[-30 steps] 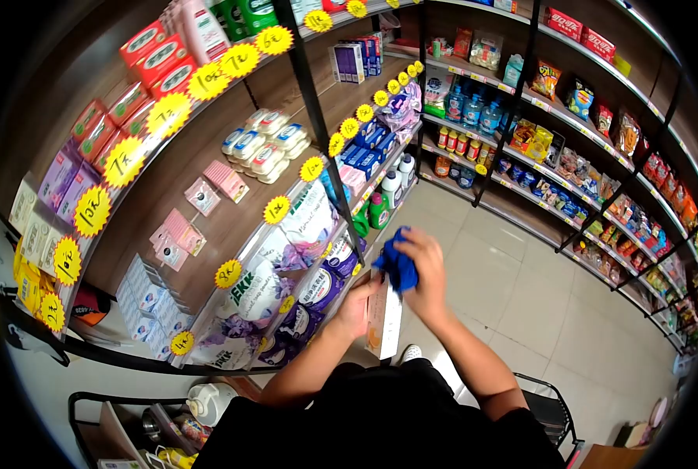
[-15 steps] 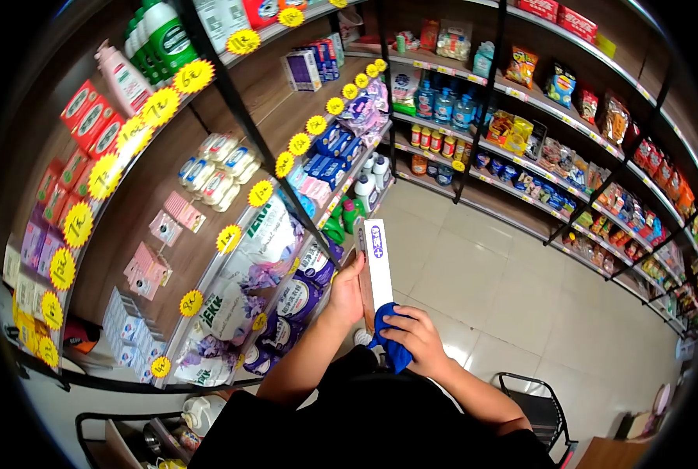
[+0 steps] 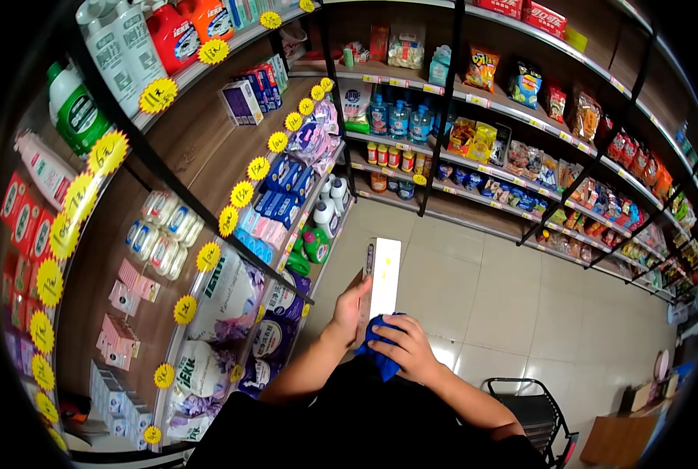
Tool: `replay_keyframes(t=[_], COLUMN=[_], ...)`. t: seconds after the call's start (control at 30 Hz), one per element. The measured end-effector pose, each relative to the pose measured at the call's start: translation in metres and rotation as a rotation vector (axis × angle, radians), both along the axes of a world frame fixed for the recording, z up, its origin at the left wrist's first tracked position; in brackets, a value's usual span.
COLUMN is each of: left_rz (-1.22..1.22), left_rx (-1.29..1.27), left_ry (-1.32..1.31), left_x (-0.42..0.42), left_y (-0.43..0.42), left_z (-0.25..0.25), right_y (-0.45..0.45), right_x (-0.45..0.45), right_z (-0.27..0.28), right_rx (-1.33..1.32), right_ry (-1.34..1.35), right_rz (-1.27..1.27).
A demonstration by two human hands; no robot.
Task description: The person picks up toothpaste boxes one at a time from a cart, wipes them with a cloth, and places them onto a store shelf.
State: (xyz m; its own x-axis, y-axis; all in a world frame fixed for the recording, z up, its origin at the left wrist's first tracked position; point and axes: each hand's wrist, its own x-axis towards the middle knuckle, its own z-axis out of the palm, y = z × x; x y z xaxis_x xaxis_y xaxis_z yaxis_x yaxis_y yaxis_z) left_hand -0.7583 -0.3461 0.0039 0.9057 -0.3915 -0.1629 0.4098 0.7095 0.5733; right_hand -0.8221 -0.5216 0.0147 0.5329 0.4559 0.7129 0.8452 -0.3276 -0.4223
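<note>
Around us stand tall brown wooden shelves with black metal posts (image 3: 435,117), stocked with packets and bottles. Below them spreads the glossy beige tiled floor (image 3: 490,289), with a black metal-framed chair (image 3: 530,414) on it, to our right. Before our body we have the long white rectangular cardboard box (image 3: 385,273), its far end pointing away from us. Our left hand (image 3: 350,313) grips its left side; our right hand (image 3: 408,346) holds the crumpled blue cloth (image 3: 382,353) against its near end.

iEKK: white bag (image 3: 232,291), red jug (image 3: 174,39) | 可口可乐: red carton (image 3: 546,19) | 6元: yellow tag (image 3: 108,152)
</note>
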Motion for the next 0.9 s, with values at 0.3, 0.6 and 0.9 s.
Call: replay_keyframes(t=[0.3, 0.6, 0.9], left_rz=[-0.071, 0.306, 0.619], left_rx=[-0.068, -0.069, 0.199], left_ry=[-0.099, 0.006, -0.231], left_x=[0.105, 0.179, 0.250], left_y=[0.019, 0.031, -0.007], left_z=[-0.020, -0.006, 0.018], right_y=[0.028, 0.041, -0.014], right_x=[0.208, 0.258, 0.307], right_z=[0.049, 0.041, 0.007], right_rx=[0.113, -0.080, -0.083], right_ry=[0.006, 0.091, 0.015], right_rz=[-0.306, -0.029, 0.326])
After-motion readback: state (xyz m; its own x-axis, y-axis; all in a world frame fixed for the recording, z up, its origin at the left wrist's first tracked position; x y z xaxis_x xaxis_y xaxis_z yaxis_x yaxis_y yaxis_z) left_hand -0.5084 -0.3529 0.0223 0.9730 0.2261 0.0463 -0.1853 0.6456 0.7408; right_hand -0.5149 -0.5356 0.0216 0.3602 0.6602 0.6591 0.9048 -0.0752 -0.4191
